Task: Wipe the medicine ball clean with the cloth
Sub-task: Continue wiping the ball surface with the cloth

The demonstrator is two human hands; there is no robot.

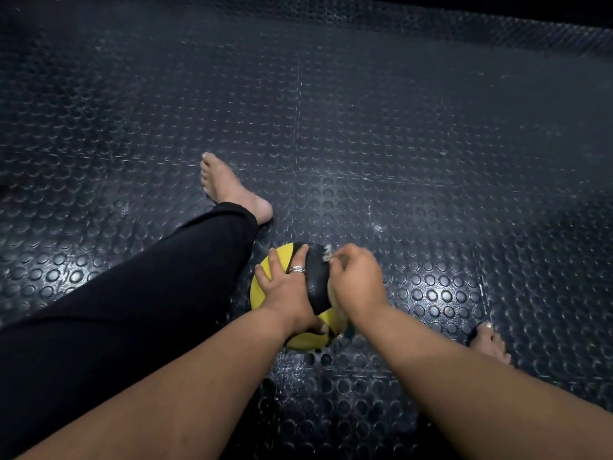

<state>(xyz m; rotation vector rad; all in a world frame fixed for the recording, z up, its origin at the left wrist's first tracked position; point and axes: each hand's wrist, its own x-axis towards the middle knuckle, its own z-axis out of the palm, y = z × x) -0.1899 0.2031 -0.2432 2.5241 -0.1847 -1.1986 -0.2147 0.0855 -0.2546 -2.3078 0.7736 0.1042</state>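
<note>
Head view, logged left to right. I note a leg in black trousers stretched over the studded rubber floor, bare foot at its far end. Just right of the knee, the medicine ball, yellow with a black panel, sits on the floor between both hands. Left hand lies spread on the ball's top, fingers straight and pressing, a ring on one; it steadies, gripping nothing. Right hand has its fingers curled round a pale cloth, bunched against the black panel; most of the cloth is hidden. Judgement: ball is dense, heavy, firm-skinned and prone to roll, so hold from above with a flat palm; cloth is soft and light. A second foot shows far right.
</note>
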